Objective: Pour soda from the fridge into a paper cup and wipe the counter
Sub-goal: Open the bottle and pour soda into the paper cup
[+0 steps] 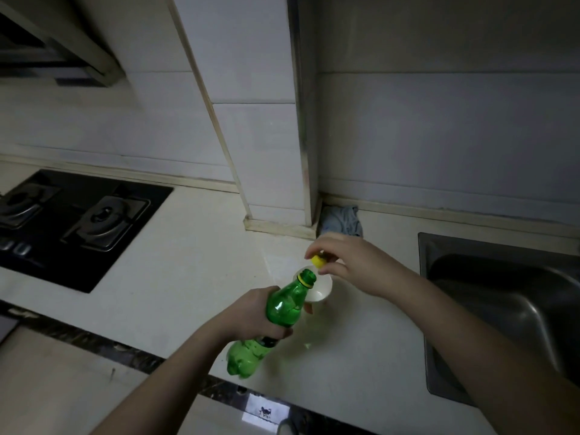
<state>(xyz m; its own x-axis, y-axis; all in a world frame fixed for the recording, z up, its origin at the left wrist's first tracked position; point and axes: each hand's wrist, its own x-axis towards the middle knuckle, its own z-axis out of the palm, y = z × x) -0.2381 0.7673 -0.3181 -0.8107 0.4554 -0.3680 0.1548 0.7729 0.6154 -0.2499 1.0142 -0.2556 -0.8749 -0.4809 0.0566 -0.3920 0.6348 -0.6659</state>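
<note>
While the left hand (251,315) grips one green bottle (276,312), the right hand (342,262) pinches its one yellow cap (319,261).

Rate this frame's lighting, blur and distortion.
Head view: dim and underexposed, with wide-angle bending of the wall edges; the green bottle base is smeared by motion blur; the yellow cap and paper cup stay readable.
</note>
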